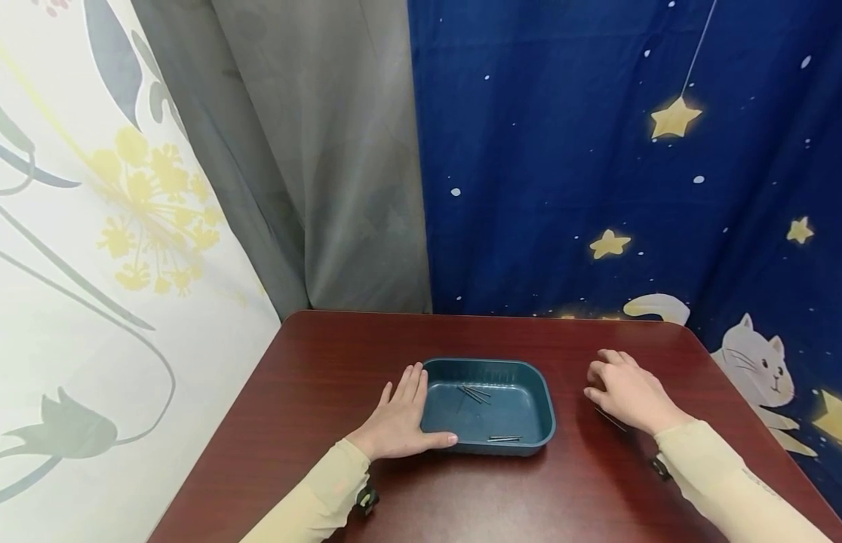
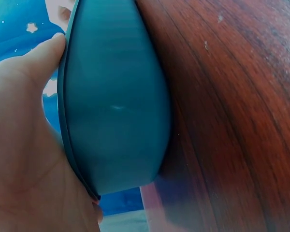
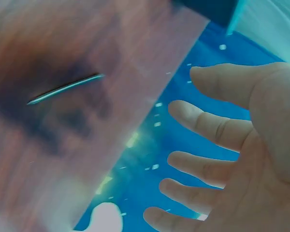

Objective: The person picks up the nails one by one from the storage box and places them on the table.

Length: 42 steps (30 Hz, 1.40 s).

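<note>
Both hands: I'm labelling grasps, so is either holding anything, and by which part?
Nothing is gripped: the left hand rests straight-fingered against the tray at its left end; the right hand hovers empty near a nail.

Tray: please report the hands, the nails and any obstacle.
Left hand touches tray. Right hand near one nail on table, holding nothing. More nails inside tray. No obstacle seen.

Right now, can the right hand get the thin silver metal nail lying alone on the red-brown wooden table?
Probably yes: the right hand hovers near the nail, its fingers look empty, and the blue-green plastic tray sits off to one side, out of the way.
</note>
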{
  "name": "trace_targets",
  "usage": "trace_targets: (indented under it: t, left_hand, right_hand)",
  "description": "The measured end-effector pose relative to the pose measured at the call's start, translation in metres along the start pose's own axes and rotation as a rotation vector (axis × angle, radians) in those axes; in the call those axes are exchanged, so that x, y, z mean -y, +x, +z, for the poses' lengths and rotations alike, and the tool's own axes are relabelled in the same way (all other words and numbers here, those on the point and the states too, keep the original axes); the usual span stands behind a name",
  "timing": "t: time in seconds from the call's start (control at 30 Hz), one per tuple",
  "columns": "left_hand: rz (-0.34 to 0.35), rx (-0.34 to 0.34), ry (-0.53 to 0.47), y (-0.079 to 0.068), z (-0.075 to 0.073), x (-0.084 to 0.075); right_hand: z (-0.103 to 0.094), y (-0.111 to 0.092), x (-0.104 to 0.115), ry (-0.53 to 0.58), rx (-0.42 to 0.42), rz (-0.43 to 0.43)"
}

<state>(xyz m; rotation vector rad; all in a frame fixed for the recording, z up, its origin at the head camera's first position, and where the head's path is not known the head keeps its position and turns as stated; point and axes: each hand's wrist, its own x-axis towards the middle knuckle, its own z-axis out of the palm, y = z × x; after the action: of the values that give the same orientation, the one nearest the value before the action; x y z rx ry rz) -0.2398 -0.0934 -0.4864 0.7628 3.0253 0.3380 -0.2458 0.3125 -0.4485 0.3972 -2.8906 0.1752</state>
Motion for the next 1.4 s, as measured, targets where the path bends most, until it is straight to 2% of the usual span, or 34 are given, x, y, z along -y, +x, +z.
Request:
trace_targets:
  t: [0.27, 0.63, 0.9, 1.1, 1.4]
  left_hand:
    - [0.003, -0.001, -0.009, -0.001, 0.001, 0.000]
    - [-0.005, -0.011, -0.026, 0.001, 0.001, 0.001]
    - [-0.014, 0.009, -0.037, 0.003, 0.002, 0.000]
    - [-0.016, 0.011, -0.035, 0.002, 0.001, 0.000]
    - [-0.014, 0.024, -0.041, 0.003, 0.002, 0.003]
  right_hand:
    - [-0.016, 0.020, 0.038, 0.014, -0.020, -0.042]
    - [-0.033, 0.059, 0.094, 0.066, -0.077, -0.146]
    - [-0.019, 0.083, 0.121, 0.078, -0.037, -0.180]
    - [-0.004, 0.096, 0.143, 0.071, -0.008, -0.247]
    - [0.022, 0.102, 0.168, 0.100, 0.146, -0.379]
